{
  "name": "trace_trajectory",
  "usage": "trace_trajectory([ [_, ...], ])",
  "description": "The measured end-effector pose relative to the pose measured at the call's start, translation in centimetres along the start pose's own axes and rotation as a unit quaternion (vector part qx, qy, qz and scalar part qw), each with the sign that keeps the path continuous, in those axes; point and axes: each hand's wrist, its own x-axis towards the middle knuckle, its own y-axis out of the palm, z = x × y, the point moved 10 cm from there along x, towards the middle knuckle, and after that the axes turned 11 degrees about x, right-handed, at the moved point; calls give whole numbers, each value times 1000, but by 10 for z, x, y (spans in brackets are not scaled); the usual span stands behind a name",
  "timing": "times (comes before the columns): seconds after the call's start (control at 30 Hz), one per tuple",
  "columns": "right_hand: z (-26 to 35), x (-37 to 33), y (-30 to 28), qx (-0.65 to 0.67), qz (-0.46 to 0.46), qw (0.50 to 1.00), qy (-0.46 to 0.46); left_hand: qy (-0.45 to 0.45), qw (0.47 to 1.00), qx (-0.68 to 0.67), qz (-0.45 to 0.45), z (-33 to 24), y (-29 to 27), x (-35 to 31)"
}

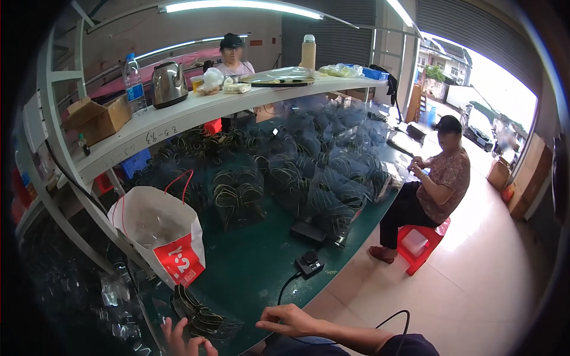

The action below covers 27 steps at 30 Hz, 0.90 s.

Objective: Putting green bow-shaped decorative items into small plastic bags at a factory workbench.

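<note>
Near the table's front edge lies a clear plastic bag of black curved bands with yellowish edges [205, 320]. My left hand [183, 341] is just in front of it, partly cut off by the lower edge of the picture. Its fingers are spread, and no held thing shows between them; whether a fingertip touches the bag I cannot tell. To the right of the bag, apart from it, is my right hand [291, 320]. It points left with its thumb and fingers loosely bent and a gap between them, holding nothing that I can see.
Many similar bags [320, 166] cover the green table [255, 279]. A white-and-red paper bag [157, 219] stands left; a small black device [309, 264] with a cable lies right. A shelf [172, 121] spans the back. One person [445, 166] sits right, another [231, 56] behind the shelf.
</note>
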Motion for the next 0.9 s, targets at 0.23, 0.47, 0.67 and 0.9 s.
trace_trajectory([
  [0.23, 2, -8, 24, 31, -4, 997, -64, 36, 999, 23, 18, -2, 7, -3],
  [0.47, 10, -13, 24, 44, 0, 993, -112, 71, 996, 53, 11, -7, 17, 4],
  [0.67, 24, -21, 8, 101, -44, 993, -49, -27, 995, 91, -15, 22, 18, -29],
  [0.9, 30, -7, -43, -84, -115, 989, -46, -53, 997, 54, -26, 0, 33, 0],
])
